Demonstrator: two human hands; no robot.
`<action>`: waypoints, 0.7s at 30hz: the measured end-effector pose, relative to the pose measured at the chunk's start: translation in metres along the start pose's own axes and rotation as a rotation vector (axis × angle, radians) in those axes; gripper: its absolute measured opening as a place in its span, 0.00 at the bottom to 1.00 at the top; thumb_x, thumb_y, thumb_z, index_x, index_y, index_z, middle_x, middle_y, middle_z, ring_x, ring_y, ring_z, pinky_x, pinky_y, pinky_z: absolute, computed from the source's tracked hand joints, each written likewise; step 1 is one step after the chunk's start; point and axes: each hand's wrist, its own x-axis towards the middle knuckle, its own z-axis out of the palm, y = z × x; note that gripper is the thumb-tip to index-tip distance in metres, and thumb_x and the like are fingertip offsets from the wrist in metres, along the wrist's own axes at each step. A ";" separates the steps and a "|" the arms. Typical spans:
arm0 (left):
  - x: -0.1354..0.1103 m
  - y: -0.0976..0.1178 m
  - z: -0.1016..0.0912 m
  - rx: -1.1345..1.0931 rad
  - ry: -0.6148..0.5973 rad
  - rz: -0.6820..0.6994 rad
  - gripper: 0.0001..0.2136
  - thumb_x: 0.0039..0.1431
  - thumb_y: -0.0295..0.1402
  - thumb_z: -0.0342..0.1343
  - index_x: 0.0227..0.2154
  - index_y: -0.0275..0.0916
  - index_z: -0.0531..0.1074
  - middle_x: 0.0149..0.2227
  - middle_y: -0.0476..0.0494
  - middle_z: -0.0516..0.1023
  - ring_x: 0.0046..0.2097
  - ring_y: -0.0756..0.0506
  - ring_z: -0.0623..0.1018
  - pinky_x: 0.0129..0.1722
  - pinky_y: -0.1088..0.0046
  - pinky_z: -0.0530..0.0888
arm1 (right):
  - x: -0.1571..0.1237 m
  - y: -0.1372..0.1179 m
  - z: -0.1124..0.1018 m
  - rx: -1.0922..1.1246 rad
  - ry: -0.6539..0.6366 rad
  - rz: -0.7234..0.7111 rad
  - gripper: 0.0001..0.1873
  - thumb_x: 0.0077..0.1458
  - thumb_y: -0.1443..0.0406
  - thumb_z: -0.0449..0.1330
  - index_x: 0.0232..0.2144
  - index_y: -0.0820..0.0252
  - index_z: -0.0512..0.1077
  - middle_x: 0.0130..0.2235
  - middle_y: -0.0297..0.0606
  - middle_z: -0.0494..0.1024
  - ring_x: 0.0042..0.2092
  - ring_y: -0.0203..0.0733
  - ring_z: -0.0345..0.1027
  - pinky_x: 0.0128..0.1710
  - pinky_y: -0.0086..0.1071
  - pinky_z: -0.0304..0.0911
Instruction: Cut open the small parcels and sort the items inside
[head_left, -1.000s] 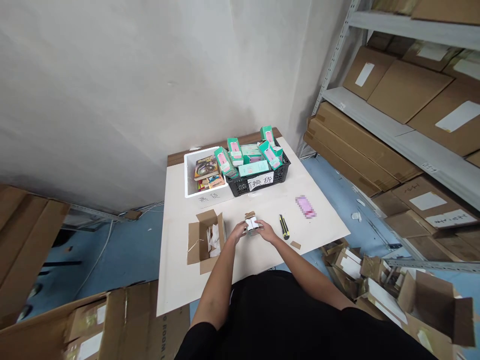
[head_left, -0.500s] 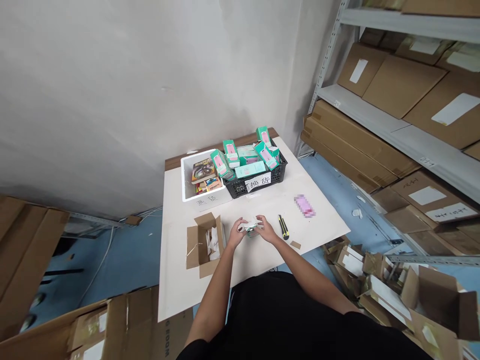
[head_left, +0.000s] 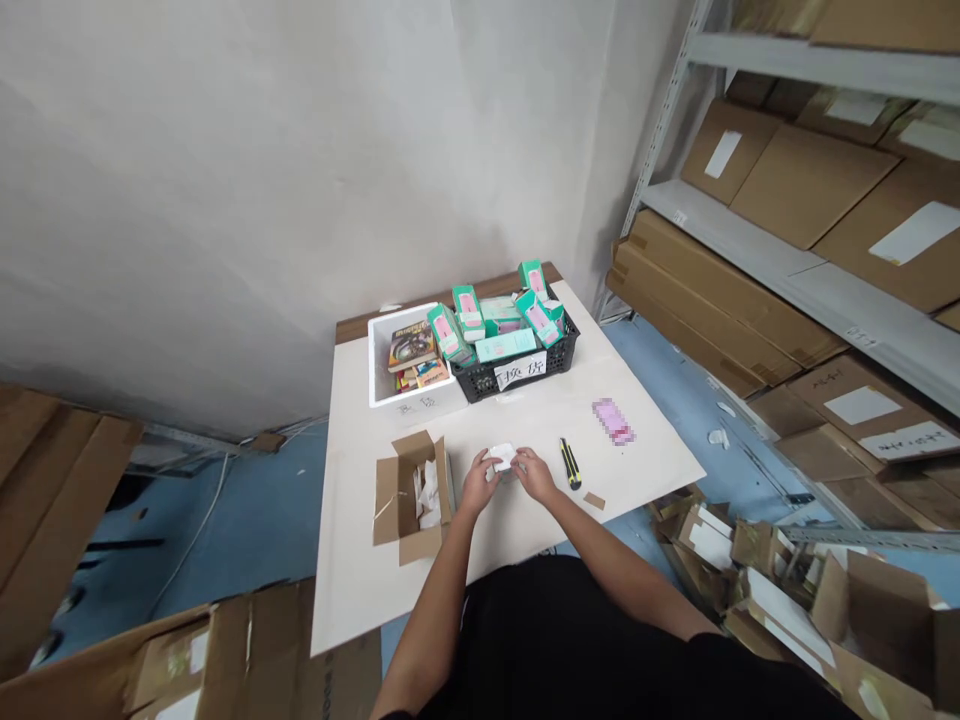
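Head view: the left hand [head_left: 478, 484] and right hand [head_left: 535, 476] are pinching a small white packet [head_left: 503, 457] from either side over the worktop [head_left: 351, 570], where light, even pressure would likely be keeping it uncreased. Left to right, an open cardboard box [head_left: 421, 547] is holding apparent white paper [head_left: 429, 502], a white foam box [head_left: 416, 406] is holding books [head_left: 412, 347], and a black basket [head_left: 564, 354] is carrying green-and-pink cartons [head_left: 506, 346].

Your left arm [head_left: 437, 590] and right arm [head_left: 611, 565] stretch forward and converge, bringing your left hand [head_left: 480, 483] and right hand [head_left: 534, 474] near each other but apart, fingers bent inward from opposite sides.
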 end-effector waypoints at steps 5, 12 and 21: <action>-0.003 -0.020 0.006 0.031 0.026 0.068 0.18 0.53 0.28 0.66 0.48 0.46 0.80 0.63 0.39 0.73 0.67 0.35 0.72 0.67 0.53 0.69 | -0.001 0.013 0.011 0.133 0.006 0.006 0.05 0.55 0.65 0.64 0.36 0.52 0.79 0.55 0.44 0.78 0.57 0.53 0.74 0.59 0.47 0.68; 0.007 -0.026 0.030 -0.387 0.245 -0.204 0.25 0.50 0.31 0.66 0.53 0.43 0.70 0.50 0.37 0.83 0.55 0.37 0.83 0.56 0.55 0.78 | 0.014 0.029 0.021 0.614 0.099 0.258 0.27 0.38 0.63 0.71 0.44 0.51 0.73 0.45 0.40 0.81 0.48 0.54 0.79 0.50 0.50 0.73; 0.033 -0.013 0.017 -0.306 0.232 -0.186 0.21 0.50 0.34 0.64 0.50 0.45 0.72 0.48 0.39 0.84 0.49 0.37 0.85 0.50 0.55 0.81 | 0.038 0.016 0.040 0.669 0.135 0.261 0.19 0.40 0.55 0.71 0.33 0.53 0.71 0.36 0.36 0.81 0.39 0.52 0.78 0.47 0.51 0.74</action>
